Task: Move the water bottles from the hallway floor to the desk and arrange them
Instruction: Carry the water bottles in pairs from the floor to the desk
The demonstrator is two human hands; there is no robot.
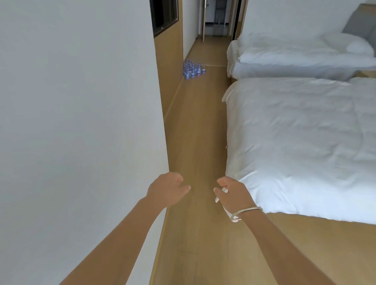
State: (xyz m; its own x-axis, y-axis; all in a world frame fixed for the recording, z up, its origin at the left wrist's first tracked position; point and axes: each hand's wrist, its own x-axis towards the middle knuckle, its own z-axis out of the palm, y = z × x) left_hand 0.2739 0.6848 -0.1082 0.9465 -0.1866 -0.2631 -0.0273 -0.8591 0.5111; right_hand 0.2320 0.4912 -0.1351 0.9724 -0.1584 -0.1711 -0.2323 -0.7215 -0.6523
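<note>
Both forearms extend forward at waist level. The left hand point(166, 189) is empty, its fingers loosely curled and holding nothing; the right hand point(232, 193), wearing a bangle point(247, 212) at the wrist, also has relaxed, curled fingers, though a white strip point(228, 214) shows beneath the palm and it cannot be told whether it is held or is worn on the wrist. Just right of the right hand lies the corner of the near bed point(301, 141), its white duvet overhanging the wooden floor point(195, 142); left of the left hand stands a white wall point(73, 104). Far ahead of both hands, at the foot of the left-hand wall where the hallway begins, the water bottles point(193, 69) stand upright in a tight cluster, well beyond reach. A second bed point(297, 53) lies ahead to the right. The free hands suggest a walk to collect bottles. The worktop is out of view.
</note>
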